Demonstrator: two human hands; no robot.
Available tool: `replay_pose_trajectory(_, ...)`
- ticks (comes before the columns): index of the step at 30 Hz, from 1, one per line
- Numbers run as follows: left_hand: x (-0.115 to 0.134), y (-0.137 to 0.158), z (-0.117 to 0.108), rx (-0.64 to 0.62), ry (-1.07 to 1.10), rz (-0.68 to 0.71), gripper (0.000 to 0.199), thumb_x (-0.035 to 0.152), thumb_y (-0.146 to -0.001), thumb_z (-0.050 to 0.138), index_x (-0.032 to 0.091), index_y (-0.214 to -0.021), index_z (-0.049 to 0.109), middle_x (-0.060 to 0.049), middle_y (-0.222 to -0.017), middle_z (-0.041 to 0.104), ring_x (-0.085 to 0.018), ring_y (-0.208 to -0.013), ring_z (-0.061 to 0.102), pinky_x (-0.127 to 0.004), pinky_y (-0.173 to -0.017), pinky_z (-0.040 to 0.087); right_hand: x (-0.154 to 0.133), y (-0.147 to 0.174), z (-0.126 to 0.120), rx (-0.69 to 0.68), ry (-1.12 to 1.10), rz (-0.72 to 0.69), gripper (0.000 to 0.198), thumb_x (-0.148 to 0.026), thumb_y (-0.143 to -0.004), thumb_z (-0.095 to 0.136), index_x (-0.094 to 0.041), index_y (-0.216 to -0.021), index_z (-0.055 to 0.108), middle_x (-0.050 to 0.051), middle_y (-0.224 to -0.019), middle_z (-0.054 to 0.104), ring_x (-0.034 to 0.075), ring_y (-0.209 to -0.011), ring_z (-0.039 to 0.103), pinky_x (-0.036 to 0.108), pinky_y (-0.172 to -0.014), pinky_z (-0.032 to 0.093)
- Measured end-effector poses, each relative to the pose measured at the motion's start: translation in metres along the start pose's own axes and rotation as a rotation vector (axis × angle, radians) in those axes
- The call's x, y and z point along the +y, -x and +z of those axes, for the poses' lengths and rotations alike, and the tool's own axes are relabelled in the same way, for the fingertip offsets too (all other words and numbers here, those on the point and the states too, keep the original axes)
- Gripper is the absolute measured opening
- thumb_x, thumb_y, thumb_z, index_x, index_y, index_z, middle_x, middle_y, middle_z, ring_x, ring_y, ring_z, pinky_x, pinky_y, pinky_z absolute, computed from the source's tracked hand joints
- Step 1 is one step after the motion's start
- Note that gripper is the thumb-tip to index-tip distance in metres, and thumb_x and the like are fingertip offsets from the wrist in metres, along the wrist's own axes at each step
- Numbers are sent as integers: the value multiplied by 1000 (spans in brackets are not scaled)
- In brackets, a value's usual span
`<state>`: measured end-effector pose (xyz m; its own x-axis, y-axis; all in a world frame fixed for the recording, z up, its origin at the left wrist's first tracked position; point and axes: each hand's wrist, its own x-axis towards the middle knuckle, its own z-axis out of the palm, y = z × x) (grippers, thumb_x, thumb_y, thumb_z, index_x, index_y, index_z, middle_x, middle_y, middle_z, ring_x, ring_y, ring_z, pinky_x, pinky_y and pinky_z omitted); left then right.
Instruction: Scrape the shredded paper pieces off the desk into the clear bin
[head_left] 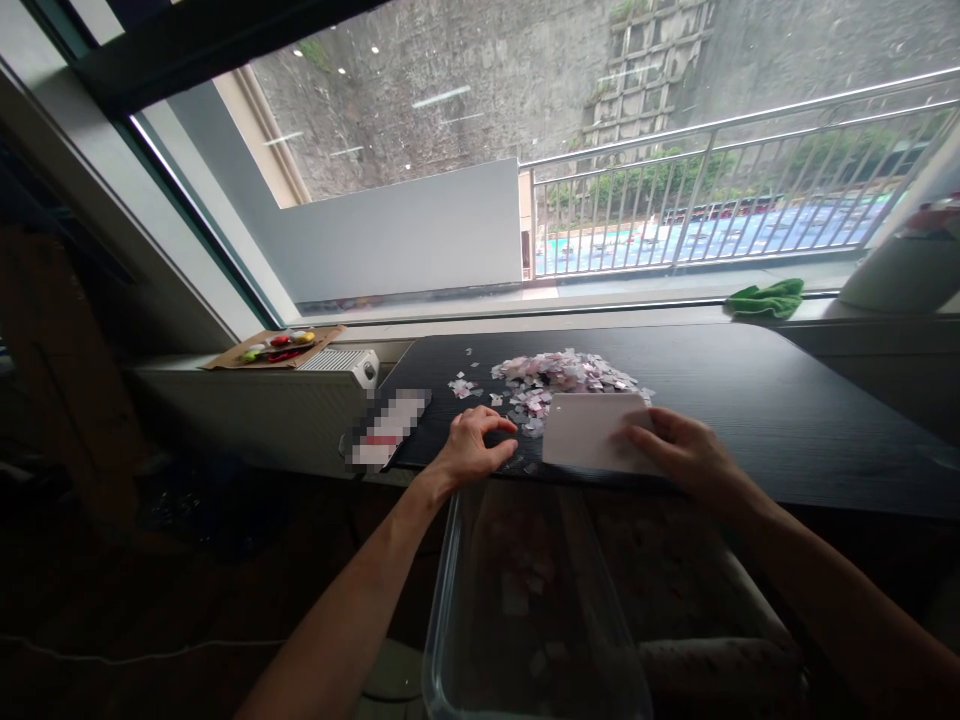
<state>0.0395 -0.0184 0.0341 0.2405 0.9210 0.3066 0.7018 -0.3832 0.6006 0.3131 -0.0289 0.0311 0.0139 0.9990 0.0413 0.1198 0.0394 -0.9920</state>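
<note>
My right hand [679, 447] grips the right end of a pale rectangular card [581, 430], which is tilted up at the front of the dark table [780, 410]. Behind the card spreads a heap of small paper pieces [559, 370], whitish and pinkish. My left hand [478, 443] hovers near the table's front edge, left of the card, its fingers curved with thumb and forefinger apart and nothing between them. Below the edge stands a clear plastic bin [442, 610] with some paper pieces inside. The card hides part of the heap.
A blurred-out flat object [390, 430] lies at the table's left end. Beyond it, cardboard [326, 345] with colourful items rests on a white radiator [247, 400]. A green cloth [765, 298] lies on the sill by the window. Right of the bin is a pale, dim bundle [712, 650].
</note>
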Motion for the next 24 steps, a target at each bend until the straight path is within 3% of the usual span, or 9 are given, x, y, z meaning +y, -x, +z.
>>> replay_pose_trajectory(7, -4, 23, -7, -173, -121, 74, 49, 31, -63, 78, 26, -111, 67, -6, -122, 58, -28, -120, 50, -47, -112, 28, -1, -1, 7, -41, -70, 39, 22, -31, -65, 76, -21, -84, 72, 3, -81, 77, 22, -70, 73, 31, -65, 60)
replay_pose_trajectory(12, -7, 24, -1, -227, -204, 105, 68, 23, -59, 76, 26, -124, 57, -9, -134, 50, -32, -130, 42, -55, -115, 19, 3, -5, 3, -5, -24, 27, 19, -30, -66, 75, -22, -83, 73, 1, -77, 77, 20, -67, 71, 29, -61, 59)
replay_pose_trajectory(19, -8, 25, 6, -200, -254, 75, 63, 18, -65, 69, 28, -125, 54, -9, -137, 48, -30, -132, 41, -56, -116, 16, 9, -7, 21, -15, -48, -1, 23, -35, -65, 73, -20, -81, 74, 3, -77, 77, 21, -66, 71, 30, -58, 59)
replay_pose_trajectory(24, -9, 25, 6, -181, -241, 87, 61, 19, -66, 69, 28, -124, 55, -9, -136, 49, -30, -131, 42, -56, -115, 17, 8, -3, 21, -56, -42, -18, 26, -39, -65, 73, -20, -83, 73, 3, -79, 77, 22, -68, 71, 31, -60, 59)
